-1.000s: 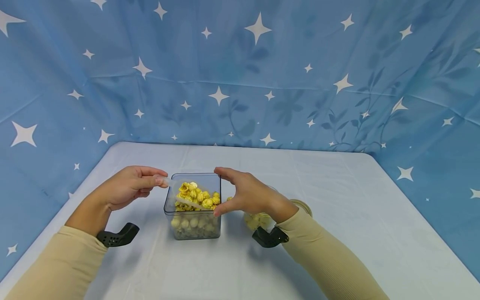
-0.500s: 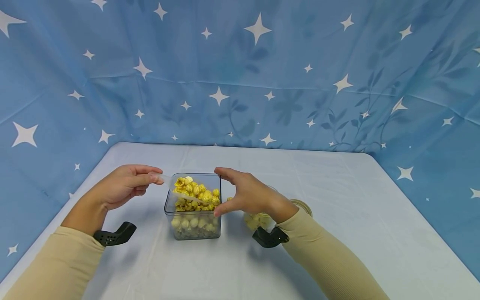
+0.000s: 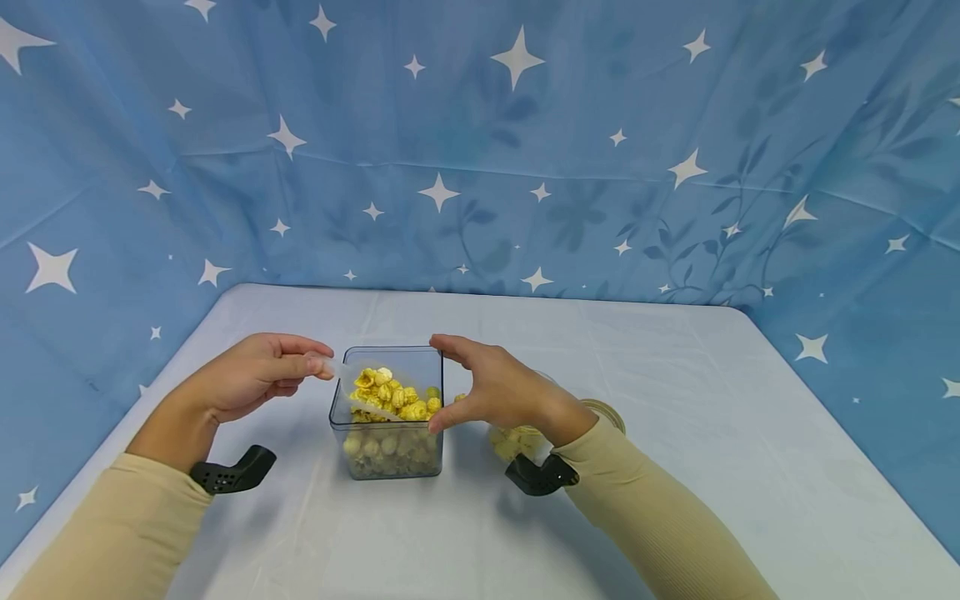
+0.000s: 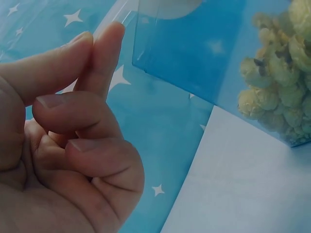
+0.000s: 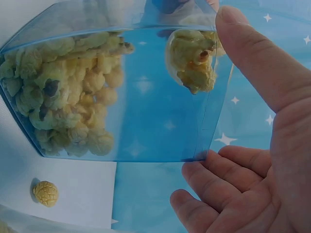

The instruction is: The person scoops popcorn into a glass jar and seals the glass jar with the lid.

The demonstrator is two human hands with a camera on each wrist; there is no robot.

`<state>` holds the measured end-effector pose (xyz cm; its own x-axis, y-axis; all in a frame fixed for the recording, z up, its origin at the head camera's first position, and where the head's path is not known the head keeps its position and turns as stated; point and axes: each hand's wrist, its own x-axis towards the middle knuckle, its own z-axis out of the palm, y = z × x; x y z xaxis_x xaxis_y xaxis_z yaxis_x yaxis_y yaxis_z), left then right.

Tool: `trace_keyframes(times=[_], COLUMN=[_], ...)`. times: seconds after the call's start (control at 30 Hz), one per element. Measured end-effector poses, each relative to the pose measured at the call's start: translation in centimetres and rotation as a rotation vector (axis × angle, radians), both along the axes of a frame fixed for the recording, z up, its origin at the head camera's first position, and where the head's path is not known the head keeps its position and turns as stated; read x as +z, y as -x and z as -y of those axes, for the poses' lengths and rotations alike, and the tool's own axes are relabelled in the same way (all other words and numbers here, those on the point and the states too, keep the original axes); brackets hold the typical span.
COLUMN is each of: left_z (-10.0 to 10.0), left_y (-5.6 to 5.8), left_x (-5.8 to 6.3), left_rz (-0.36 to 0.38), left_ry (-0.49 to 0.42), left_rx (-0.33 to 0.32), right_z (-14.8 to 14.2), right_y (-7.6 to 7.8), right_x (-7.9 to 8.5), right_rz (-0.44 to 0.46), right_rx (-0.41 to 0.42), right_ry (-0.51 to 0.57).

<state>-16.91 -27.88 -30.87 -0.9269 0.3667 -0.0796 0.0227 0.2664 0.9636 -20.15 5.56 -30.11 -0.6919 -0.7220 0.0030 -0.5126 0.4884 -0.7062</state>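
Note:
In the head view a clear bluish square container (image 3: 387, 454) stands on the table with pale popcorn in its lower part. My left hand (image 3: 255, 375) pinches the handle of a translucent scoop (image 3: 339, 367) between thumb and forefinger. The scoop slants into the container, and yellow popcorn (image 3: 386, 392) lies on and around it. In the right wrist view a clump of popcorn (image 5: 194, 63) shows through the wall, apart from the main pile. My right hand (image 3: 498, 387) holds the container's right side, thumb at the front corner and forefinger at the back corner.
Partly hidden behind my right wrist, a clear jar (image 3: 506, 442) holds pale popcorn, with a gold-coloured ring (image 3: 606, 412) beside it. One loose popcorn piece (image 5: 46, 193) lies on the white tablecloth (image 3: 675, 433) near the container. A blue star-patterned curtain (image 3: 480, 125) hangs behind the table.
My left hand shifts a little left with the scoop, then back right. The yellow popcorn has shifted slightly in the container. My right hand stays put.

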Motion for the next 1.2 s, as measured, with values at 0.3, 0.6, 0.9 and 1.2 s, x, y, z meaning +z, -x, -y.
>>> trace_keyframes(times=[0.3,0.6,0.9,1.2], left_z=[0.1,0.7,1.1,1.3], left_y=[0.2,0.3,0.3,0.2], left_x=[-0.1,0.1,0.5,0.6], left_rz=[-0.002,-0.034,-0.036,-0.061], left_ry=[-0.002,-0.003,-0.022,-0.137], left_rx=[0.047,0.084,0.121,0.09], right_z=[0.0,0.0,0.1,-0.2], right_y=[-0.1,0.0,-0.1,-0.3], right_x=[0.1,0.0,0.2,0.1], right_rz=[0.002,0.007,0.004,-0.016], right_rx=[0.001,0.004,-0.001,0.001], right_ry=[0.004,0.007,0.002,-0.004])
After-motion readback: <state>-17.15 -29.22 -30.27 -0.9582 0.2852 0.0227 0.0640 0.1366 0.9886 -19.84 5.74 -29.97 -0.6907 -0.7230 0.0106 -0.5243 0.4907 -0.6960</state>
